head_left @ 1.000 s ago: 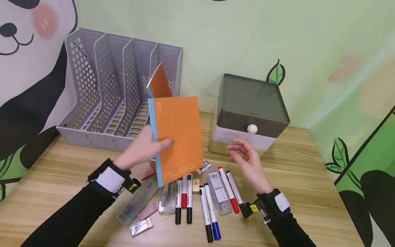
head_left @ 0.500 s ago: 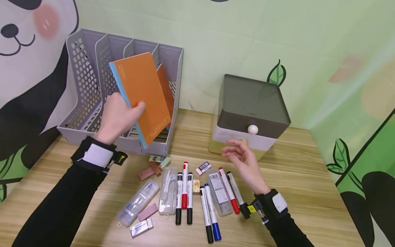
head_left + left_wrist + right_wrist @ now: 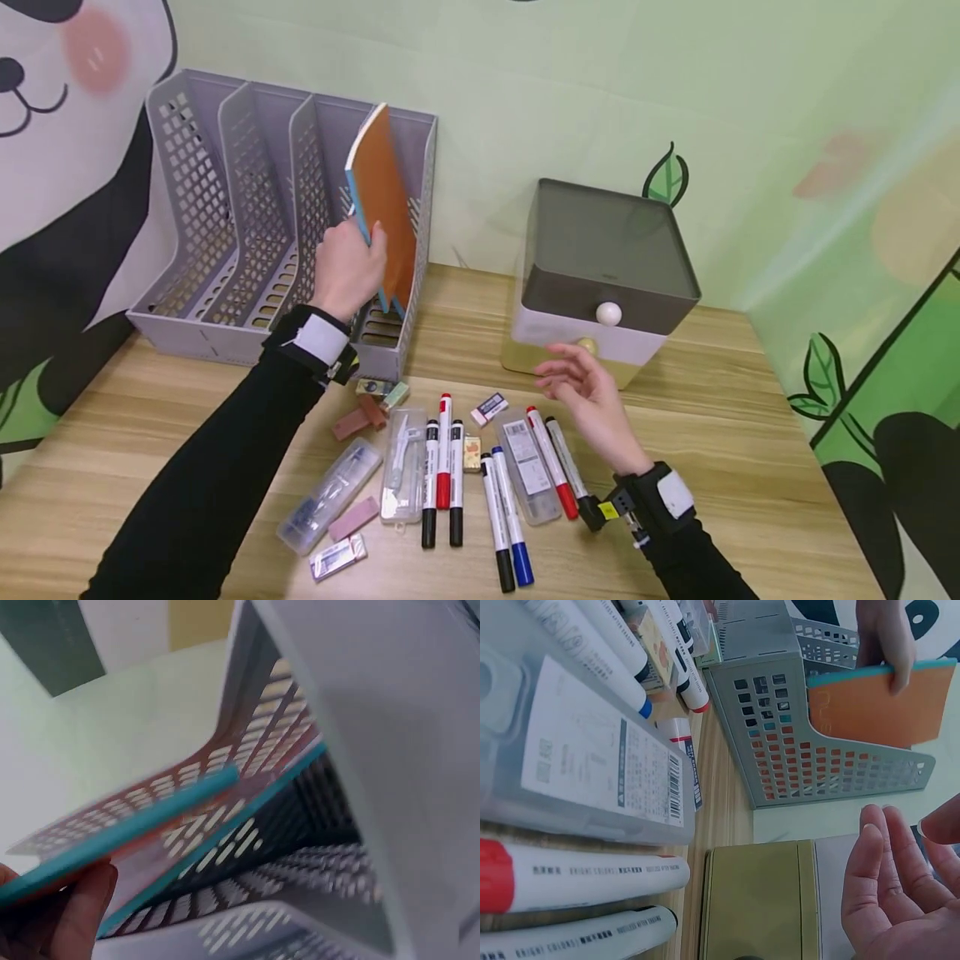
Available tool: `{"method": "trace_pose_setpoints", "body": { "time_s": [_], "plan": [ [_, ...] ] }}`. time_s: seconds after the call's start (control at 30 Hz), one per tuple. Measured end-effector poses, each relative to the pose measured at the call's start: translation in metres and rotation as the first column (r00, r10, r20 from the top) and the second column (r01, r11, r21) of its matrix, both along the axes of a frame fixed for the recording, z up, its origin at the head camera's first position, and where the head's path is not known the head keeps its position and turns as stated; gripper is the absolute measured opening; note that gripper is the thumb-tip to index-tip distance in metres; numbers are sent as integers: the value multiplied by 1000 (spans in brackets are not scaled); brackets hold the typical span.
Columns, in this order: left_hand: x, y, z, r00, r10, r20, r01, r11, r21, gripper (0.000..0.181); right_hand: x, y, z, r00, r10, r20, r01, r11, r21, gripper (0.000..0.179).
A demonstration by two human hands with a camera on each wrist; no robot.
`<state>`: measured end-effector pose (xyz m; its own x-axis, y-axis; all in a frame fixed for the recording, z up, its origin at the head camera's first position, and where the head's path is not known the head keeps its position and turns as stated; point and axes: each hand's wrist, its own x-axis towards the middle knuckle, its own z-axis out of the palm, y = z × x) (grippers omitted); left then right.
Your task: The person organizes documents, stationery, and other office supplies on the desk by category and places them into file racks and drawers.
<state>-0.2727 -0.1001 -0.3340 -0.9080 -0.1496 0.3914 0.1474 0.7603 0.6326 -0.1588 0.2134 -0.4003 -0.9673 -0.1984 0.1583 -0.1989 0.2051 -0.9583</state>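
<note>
An orange notebook (image 3: pixel 386 196) with a blue spine is pinched in my left hand (image 3: pixel 348 267), thumb on its cover. It stands nearly upright at the rightmost compartment of a grey file rack (image 3: pixel 228 342). In the left wrist view, the held notebook's blue spine (image 3: pixel 142 821) is beside a second blue spine (image 3: pixel 281 784), which is inside that compartment. My right hand (image 3: pixel 588 400) hovers with loosely bent fingers and holds nothing. Nearest to it is a small drawer box (image 3: pixel 611 242) with a dark top and round knobs.
Several markers (image 3: pixel 444 450) lie on the wooden table (image 3: pixel 712 450) among clear plastic cases (image 3: pixel 330 496). Erasers are scattered there too, including a pink one (image 3: pixel 354 518) and a boxed one (image 3: pixel 489 409). A panda-print backdrop (image 3: pixel 480 167) rises behind the table.
My left hand carried the notebook from over the table's middle to the left and back, then turned it edge-on at the rack's rightmost compartment. My right hand has barely moved.
</note>
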Motion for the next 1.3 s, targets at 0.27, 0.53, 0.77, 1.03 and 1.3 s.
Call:
{"method": "trace_pose_setpoints", "body": {
  "time_s": [0.27, 0.53, 0.77, 1.03, 1.3],
  "plan": [
    [-23, 20, -22, 1000, -5, 7, 4, 992, 123, 31, 1, -2, -1, 1000, 22, 16, -22, 1000, -3, 50],
    [-38, 30, -40, 999, 41, 27, -46, 978, 205, 29, 1, -4, -3, 999, 32, 16, -33, 999, 24, 50],
    [-42, 36, -55, 996, 51, 78, -69, 967, 246, 30, 1, -7, -6, 999, 40, -4, -40, 998, 42, 47],
    [-34, 32, -52, 988, -25, 151, -18, 960, 279, 47, 2, -6, -7, 999, 39, -7, -39, 998, 51, 46],
    [-5, 4, -37, 955, -126, 270, 107, 991, 83, 38, 3, -4, -6, 999, 40, 20, -41, 998, 50, 48]
  ]
}}
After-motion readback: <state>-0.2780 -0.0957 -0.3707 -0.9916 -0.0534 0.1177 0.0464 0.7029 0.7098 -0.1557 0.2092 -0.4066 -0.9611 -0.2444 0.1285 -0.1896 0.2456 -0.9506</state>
